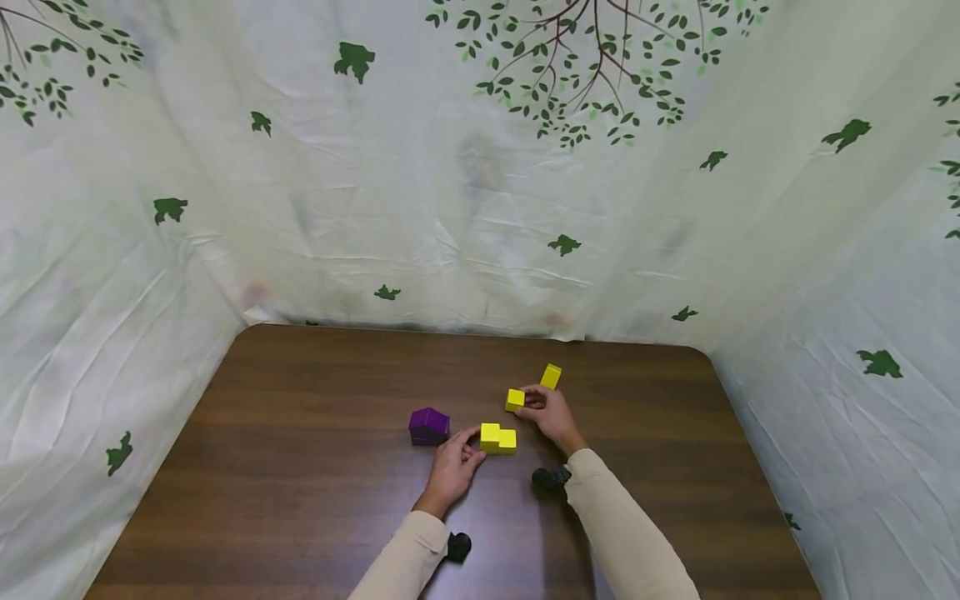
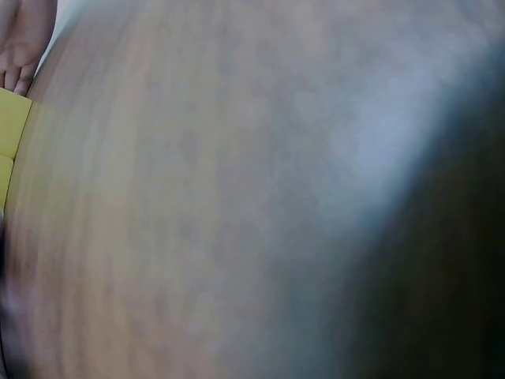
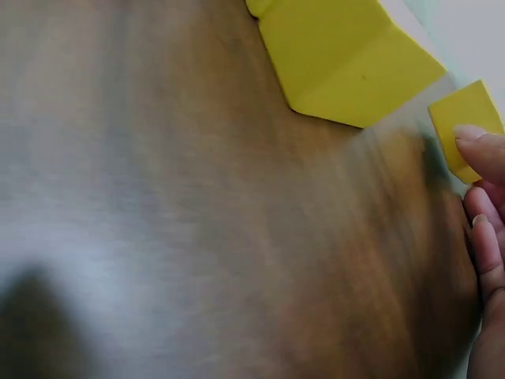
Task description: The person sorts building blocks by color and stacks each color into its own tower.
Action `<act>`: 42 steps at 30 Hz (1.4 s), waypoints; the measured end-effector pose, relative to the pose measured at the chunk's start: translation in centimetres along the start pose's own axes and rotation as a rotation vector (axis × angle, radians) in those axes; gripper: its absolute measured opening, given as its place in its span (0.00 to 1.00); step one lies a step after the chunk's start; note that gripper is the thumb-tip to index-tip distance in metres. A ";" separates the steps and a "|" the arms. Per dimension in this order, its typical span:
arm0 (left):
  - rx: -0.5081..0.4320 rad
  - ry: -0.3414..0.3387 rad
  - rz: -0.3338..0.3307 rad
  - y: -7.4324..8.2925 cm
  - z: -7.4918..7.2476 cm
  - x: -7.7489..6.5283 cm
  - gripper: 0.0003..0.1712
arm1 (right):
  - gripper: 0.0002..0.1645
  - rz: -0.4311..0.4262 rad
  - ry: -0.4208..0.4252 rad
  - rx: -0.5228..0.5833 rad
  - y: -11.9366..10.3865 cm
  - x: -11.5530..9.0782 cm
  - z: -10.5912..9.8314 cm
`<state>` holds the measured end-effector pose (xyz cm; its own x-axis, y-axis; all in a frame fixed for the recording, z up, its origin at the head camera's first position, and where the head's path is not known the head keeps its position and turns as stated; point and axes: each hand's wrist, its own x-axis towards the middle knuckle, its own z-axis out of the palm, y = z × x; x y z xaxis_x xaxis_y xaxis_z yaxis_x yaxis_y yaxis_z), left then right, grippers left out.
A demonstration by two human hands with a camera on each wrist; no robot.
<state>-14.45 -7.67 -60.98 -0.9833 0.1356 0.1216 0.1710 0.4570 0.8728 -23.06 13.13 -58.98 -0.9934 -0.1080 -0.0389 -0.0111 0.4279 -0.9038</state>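
In the head view, two yellow blocks stand side by side on the table, a left yellow block (image 1: 490, 437) and a right yellow block (image 1: 507, 442). My left hand (image 1: 450, 468) holds the left one at its left side, thumb at the near corner and a finger at the far one. Farther back, my right hand (image 1: 549, 414) pinches a yellow cube (image 1: 514, 400) between thumb and fingers. The right wrist view shows that cube (image 3: 465, 126) under the thumb, with larger yellow faces (image 3: 339, 67) beyond. Only a yellow edge (image 2: 11, 126) enters the left wrist view.
A purple block (image 1: 429, 426) sits left of the left hand on the brown wooden table (image 1: 300, 483). Another yellow block (image 1: 551, 376) lies just behind the right hand. White leaf-printed cloth (image 1: 420, 183) hangs around the table's back and sides.
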 end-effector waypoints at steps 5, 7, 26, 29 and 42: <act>-0.008 0.018 0.013 -0.3 0.0 0.1 0.23 | 0.20 -0.021 0.032 0.079 0.5 -1.1 0.3; -0.011 0.021 0.007 -0.4 0.0 0.2 0.23 | 0.21 -0.024 0.044 0.110 0.6 -1.4 0.4; -0.018 0.018 -0.002 0.0 -0.3 0.4 0.23 | 0.24 -0.028 0.052 0.316 -2.3 -5.8 0.0; -0.017 0.010 -0.011 0.0 -0.3 0.4 0.23 | 0.24 -0.023 0.030 0.289 -4.0 -6.8 -0.2; -0.008 0.001 -0.011 0.3 0.1 0.1 0.23 | 0.23 -0.119 0.011 0.197 -1.2 -6.8 0.8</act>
<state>-14.53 -7.46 -60.74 -0.9852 0.1295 0.1126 0.1597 0.4510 0.8781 -16.25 12.66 -57.99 -0.9876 -0.1368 0.0766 -0.1067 0.2289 -0.9676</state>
